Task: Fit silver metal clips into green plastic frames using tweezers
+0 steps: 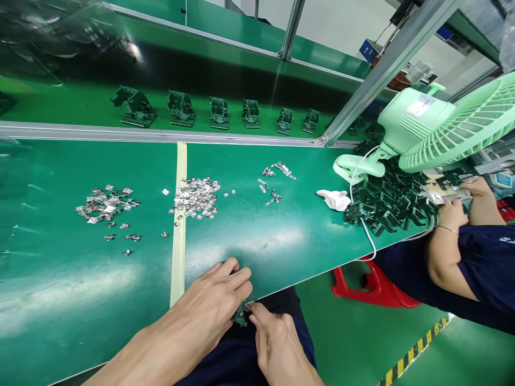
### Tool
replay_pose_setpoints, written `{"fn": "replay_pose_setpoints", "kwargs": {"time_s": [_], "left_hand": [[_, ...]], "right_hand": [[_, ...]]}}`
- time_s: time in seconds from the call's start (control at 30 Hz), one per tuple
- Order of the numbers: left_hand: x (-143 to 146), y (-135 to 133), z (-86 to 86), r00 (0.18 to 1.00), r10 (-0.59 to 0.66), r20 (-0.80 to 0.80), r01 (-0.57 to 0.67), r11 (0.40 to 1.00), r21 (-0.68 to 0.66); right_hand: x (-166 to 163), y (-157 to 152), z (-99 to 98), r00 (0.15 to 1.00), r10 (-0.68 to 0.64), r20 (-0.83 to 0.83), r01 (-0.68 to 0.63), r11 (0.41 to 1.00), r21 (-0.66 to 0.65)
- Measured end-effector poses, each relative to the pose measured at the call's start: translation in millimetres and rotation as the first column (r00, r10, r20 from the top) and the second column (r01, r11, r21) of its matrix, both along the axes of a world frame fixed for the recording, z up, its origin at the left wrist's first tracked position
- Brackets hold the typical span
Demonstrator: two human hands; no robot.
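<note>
My left hand [221,292] is closed around a dark green plastic part [240,316] at the table's front edge, above my lap. Most of that part is hidden by the fingers. My right hand [277,335] is closed too, thumb and forefinger pinched against the right side of the part; whatever lies between those fingertips is too small to make out. Beyond my hands, a pile of small shiny metal pieces [197,198] lies partly over a cream tape strip [177,279]. A second heap of metal pieces [105,206] is to the left, and a few thin metal strips [282,169] lie to the right.
Several dark green plastic assemblies [219,113] stand in a row behind the metal rail [241,138]. At right are a heap of green parts [386,201], a crumpled white cloth [335,200], a clip-on fan [418,123] with its cord, a red stool [370,289] and a co-worker's arms [446,252].
</note>
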State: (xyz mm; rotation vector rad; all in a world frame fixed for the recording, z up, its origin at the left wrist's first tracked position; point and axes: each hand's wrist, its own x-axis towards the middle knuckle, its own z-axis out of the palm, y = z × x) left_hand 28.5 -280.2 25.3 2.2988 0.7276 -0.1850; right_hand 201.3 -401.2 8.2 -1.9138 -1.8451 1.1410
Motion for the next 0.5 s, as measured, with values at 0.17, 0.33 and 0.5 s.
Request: {"fn": "replay_pose_setpoints", "kwargs": {"time_s": [0.17, 0.33, 0.5], "left_hand": [[-1.9, -1.7, -4.5, 1.000, 0.002, -0.001, -0.002, 1.000, 0.021], [-1.8, -4.6, -10.1, 0.999, -0.004, 0.047, 0.000, 0.997, 0.072], [0.9, -3.2, 3.8, 0.999, 0.036, -0.005, -0.036, 0.998, 0.060]], "right_hand": [[4.3, 2.2, 3.8, 0.999, -0.028, -0.032, 0.022, 0.985, -0.174], [-2.7, -1.2, 5.7, 0.982, 0.049, 0.182, -0.011, 0.980, -0.201], [-3.6, 9.8, 23.7, 0.887, 0.209, 0.411, -0.118, 0.965, -0.236]]}}
